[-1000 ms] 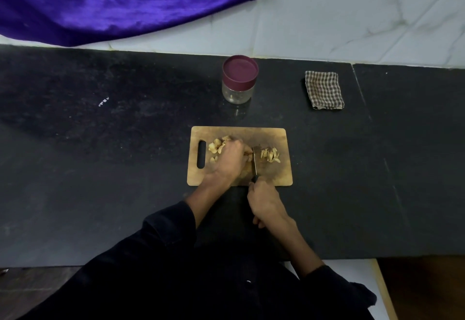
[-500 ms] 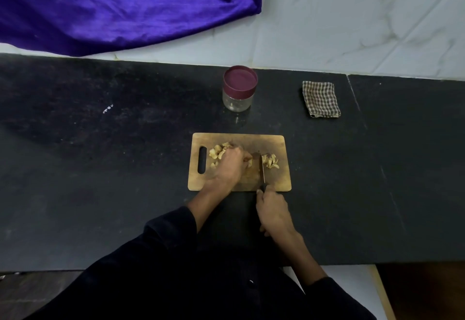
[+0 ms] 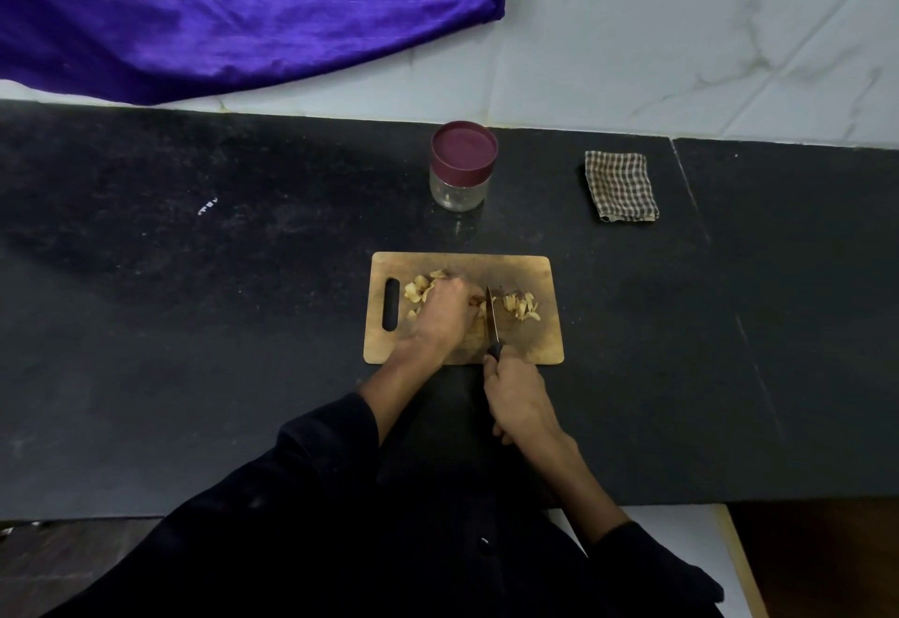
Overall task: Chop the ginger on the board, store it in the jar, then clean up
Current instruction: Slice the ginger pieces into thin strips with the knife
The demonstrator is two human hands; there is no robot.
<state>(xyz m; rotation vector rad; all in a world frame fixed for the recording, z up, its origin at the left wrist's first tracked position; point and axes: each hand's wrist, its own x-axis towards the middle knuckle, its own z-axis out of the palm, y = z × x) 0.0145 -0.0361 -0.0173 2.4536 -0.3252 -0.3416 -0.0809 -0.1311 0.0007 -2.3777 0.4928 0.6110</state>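
A wooden cutting board point(image 3: 535, 272) with a handle slot lies on the black counter. Uncut ginger pieces point(image 3: 418, 287) lie at its left, and chopped ginger strips point(image 3: 523, 307) at its right. My left hand point(image 3: 440, 313) has its fingers curled on a ginger piece mid-board, most of it hidden under the hand. My right hand point(image 3: 518, 396) grips the black handle of a knife point(image 3: 492, 320), whose blade stands just right of my left fingers. Behind the board is a clear jar point(image 3: 462, 170) with a maroon lid on.
A folded checked cloth point(image 3: 620, 187) lies at the back right of the counter point(image 3: 194, 325). A purple fabric point(image 3: 219, 9) hangs over the white tiled wall at the back left. The counter's front edge runs just below my forearms.
The knife blade has shifted a little left, closer to my left fingers. The view has tilted slightly. Both hands keep their holds.
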